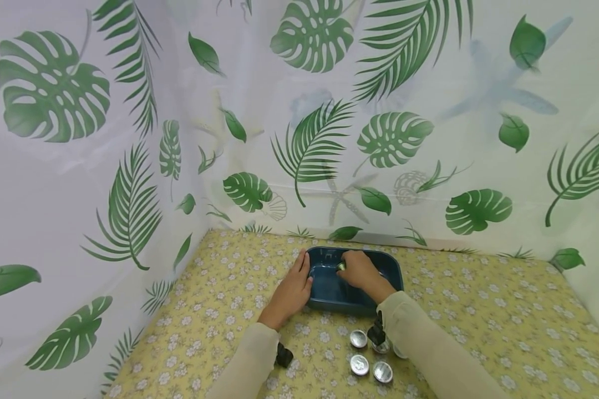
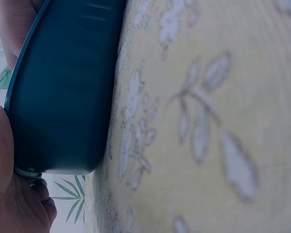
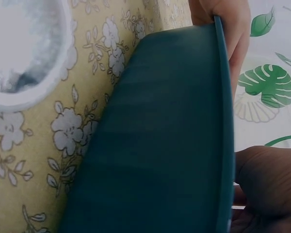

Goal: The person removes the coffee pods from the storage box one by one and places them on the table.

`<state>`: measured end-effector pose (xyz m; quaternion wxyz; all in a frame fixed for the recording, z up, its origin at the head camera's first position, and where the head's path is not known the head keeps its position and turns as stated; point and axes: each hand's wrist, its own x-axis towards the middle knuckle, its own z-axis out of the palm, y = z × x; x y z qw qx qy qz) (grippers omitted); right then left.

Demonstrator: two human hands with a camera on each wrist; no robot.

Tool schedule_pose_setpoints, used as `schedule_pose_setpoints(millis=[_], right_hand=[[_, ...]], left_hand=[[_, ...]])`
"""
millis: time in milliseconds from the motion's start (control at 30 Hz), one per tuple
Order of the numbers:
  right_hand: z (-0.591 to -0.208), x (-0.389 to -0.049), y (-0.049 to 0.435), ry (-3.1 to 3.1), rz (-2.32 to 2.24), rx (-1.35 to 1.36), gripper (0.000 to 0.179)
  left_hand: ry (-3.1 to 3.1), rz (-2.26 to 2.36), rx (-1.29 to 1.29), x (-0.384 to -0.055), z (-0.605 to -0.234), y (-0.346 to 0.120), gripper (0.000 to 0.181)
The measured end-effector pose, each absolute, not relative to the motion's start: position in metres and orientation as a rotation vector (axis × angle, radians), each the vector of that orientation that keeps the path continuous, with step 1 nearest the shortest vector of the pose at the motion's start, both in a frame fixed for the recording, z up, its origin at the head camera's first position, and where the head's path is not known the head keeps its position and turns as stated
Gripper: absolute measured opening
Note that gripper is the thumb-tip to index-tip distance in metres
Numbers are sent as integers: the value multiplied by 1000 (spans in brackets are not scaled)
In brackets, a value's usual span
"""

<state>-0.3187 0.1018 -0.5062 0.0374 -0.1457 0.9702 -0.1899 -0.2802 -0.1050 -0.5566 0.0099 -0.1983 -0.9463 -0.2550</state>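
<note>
A dark blue rectangular basin (image 1: 329,303) sits on the flowered cloth. My left hand (image 1: 290,289) grips its left end, with fingers along the outer wall and the thumb at the rim. Over the inside of the basin, my right hand (image 1: 361,270) pinches a small round thing with a shiny, greenish edge (image 1: 341,266); the fingers hide most of it. In the right wrist view, the right hand (image 3: 271,179) shows behind the basin's near rim, its held thing out of sight.
Several small round silver-topped containers stand in front of the basin, among them one at the left (image 1: 358,338) and one nearest me (image 1: 382,372). The right forearm partly covers others. A leaf-printed curtain (image 1: 319,138) rises behind the table and along its left side.
</note>
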Motion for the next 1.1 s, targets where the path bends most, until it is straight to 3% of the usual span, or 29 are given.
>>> schedule_pose_setpoints(millis=[300, 733, 933, 1100], right_hand=[[-512, -318, 102, 2980, -603, -432, 21], [-514, -310, 107, 2976, -645, -482, 10], [-514, -308, 108, 2957, -655, -461, 11], [-513, -307, 108, 2942, -641, -465, 21]], left_hand=[[-2957, -804, -608, -277, -554, -102, 62], [-2958, -779, -622, -279, -554, -103, 62], [-2965, -785, -617, -278, -553, -103, 62], [-2963, -777, -613, -278, -553, -103, 62]])
